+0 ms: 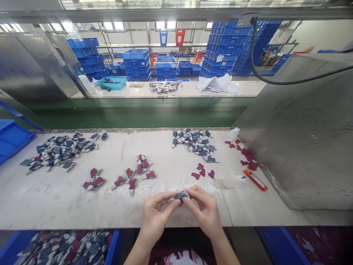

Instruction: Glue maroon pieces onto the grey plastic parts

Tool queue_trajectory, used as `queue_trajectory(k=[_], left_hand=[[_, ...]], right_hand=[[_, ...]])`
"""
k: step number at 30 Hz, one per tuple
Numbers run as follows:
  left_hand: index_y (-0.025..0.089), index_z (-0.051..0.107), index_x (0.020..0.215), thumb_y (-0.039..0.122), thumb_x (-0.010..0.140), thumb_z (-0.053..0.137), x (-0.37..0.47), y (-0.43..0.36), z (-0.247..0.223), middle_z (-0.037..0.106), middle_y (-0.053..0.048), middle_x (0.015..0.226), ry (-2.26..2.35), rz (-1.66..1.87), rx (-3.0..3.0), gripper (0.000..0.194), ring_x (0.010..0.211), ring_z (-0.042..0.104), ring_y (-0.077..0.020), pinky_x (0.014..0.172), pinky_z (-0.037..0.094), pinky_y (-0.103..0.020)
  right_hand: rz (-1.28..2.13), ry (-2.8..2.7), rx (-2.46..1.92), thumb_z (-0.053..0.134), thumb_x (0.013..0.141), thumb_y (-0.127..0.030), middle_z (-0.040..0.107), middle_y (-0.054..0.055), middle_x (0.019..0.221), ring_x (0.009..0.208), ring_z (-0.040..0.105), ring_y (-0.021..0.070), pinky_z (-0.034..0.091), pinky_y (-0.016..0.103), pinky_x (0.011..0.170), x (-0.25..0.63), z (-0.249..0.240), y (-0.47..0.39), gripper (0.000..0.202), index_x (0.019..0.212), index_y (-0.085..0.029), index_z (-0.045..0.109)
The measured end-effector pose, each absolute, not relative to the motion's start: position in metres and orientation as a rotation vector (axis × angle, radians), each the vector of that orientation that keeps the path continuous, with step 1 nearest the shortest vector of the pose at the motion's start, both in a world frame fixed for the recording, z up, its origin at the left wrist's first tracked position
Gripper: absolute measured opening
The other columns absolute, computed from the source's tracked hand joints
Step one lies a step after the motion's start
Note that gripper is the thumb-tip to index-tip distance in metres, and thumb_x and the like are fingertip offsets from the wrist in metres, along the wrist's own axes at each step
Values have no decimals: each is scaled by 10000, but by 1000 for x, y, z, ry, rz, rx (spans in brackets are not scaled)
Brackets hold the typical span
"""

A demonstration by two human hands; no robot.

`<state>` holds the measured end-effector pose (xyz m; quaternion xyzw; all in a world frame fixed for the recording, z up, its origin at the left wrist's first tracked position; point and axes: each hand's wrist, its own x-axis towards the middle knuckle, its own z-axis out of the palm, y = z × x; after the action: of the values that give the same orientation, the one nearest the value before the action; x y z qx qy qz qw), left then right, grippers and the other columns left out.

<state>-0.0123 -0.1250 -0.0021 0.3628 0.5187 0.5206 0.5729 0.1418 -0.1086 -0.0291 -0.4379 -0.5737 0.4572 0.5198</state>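
Between my left hand [157,211] and my right hand [204,209] is a small grey and dark-blue plastic part [180,195], with a bit of dark red on its underside. The thumbs and fingertips of both hands pinch it above the table's front edge. Just beyond my right hand lie a few loose dark-red pieces [202,172]. Parts with red faces [132,184] are scattered to the left of my hands. Farther back is a pile of blue-grey parts [195,141]. What the part is for cannot be made out.
A larger heap of parts [60,149] covers the table's left. At right lie more red pieces [248,154], a red-orange packet [255,180] and a clear bottle [234,181], beside a metal housing [309,140]. Blue bins [117,244] stand below the edge. A green conveyor belt [138,112] runs behind.
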Motion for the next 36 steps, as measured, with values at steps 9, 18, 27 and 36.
queue_trajectory(k=[9,18,27,36], left_hand=[[180,813,905,435,731,813,-5,-132,-14,815,-91,881,1284,1296,995,309,790,785,-281,772,667,-348],[191,803,914,379,778,777,-3,-132,-24,812,-78,875,1426,1378,1100,234,796,779,-261,775,658,-341],[221,783,998,250,854,686,-12,-140,-33,801,-63,984,1448,1388,1544,176,894,762,-230,840,632,-328],[209,770,1102,388,841,693,-7,-164,-23,799,-72,1047,1364,1083,1412,325,951,762,-268,855,624,-334]], right_hand=[[1041,-1194,-986,641,907,-290,605,30,784,707,621,156,565,253,591,125,-22,-116,183,1026,-266,778],[1111,-1300,-1027,627,921,-355,655,61,923,821,665,182,599,292,713,127,-30,-112,243,1112,-256,739],[1319,-981,-1023,756,792,-446,740,58,818,759,702,206,588,319,737,120,-35,-121,269,892,-196,747],[628,-1282,-1126,836,732,-350,687,54,1049,904,658,211,586,357,776,149,-52,-162,461,1172,-303,706]])
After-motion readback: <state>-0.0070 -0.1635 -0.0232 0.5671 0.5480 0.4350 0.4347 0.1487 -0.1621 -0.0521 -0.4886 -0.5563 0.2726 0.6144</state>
